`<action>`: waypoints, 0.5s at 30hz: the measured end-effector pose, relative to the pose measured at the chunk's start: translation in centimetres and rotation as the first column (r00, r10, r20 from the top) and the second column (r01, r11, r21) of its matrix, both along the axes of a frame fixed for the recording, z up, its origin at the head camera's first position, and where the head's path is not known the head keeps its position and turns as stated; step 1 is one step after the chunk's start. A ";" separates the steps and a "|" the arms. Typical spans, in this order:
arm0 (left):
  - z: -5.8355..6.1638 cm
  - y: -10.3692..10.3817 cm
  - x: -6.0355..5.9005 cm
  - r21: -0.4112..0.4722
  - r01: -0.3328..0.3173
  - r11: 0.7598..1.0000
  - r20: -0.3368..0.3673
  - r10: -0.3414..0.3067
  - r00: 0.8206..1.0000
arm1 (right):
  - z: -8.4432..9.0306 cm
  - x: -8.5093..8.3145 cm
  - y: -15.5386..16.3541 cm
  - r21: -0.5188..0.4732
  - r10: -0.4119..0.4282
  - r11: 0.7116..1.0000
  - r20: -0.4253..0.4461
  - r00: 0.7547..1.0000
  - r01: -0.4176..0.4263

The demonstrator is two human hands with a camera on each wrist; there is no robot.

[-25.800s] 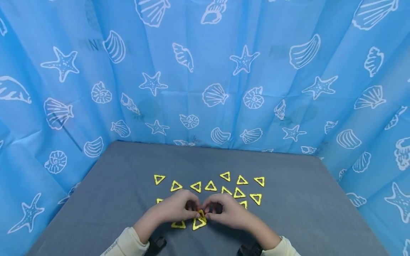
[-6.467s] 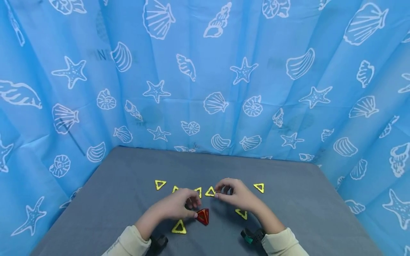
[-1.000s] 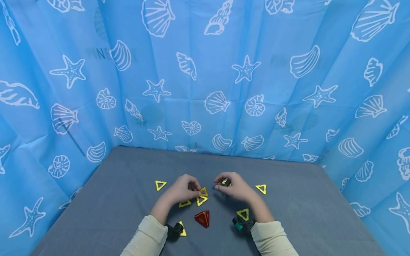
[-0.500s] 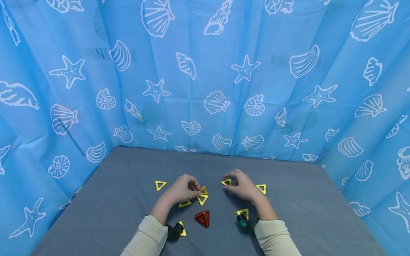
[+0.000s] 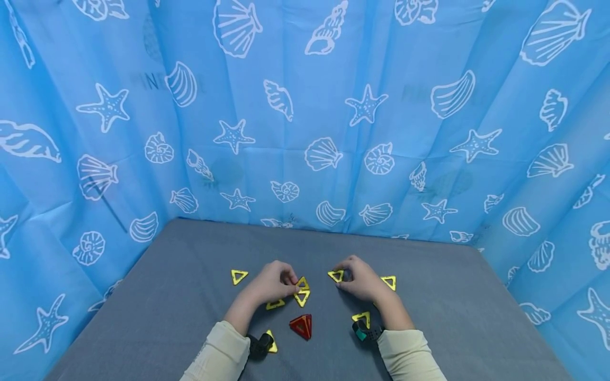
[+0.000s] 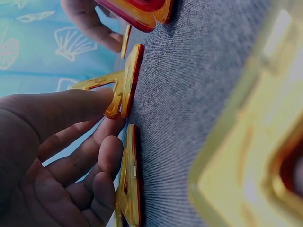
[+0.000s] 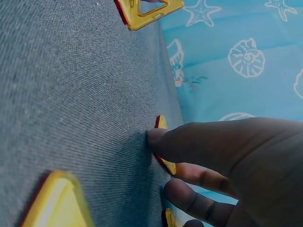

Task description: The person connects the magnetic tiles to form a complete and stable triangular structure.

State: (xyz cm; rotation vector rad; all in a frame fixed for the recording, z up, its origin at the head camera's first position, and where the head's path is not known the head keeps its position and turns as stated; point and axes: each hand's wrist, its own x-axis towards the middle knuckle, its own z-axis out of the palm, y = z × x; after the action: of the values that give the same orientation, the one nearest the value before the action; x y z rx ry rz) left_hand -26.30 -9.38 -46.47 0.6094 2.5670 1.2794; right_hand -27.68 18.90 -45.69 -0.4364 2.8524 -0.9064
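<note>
Right hand (image 5: 363,282) shifted outward, now pinching a yellow triangle (image 5: 335,275); left hand (image 5: 272,282) pinching joined triangles (image 5: 302,291) beside red pyramid (image 5: 302,325); grey table (image 5: 167,296), blue curtain (image 5: 305,106).

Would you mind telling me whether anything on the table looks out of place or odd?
One thing stands out: a red pyramid stands upright near the front of the table, while the yellow triangles mostly lie flat. Nothing looks spilled or damaged. The left hand and right hand each touch a triangle.
</note>
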 end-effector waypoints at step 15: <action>0.0 0.1 0.1 0.005 -0.010 1.000 0.016 0.010 1.000 | 0.1 0.3 -0.9 0.020 0.014 1.000 0.013 1.000 -0.014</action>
State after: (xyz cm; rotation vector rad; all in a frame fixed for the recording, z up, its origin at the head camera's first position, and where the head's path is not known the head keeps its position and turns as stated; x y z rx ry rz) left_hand -26.25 -9.33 -46.51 0.5854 2.5586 1.2886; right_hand -27.41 18.02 -45.57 -0.4457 2.8408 -0.8743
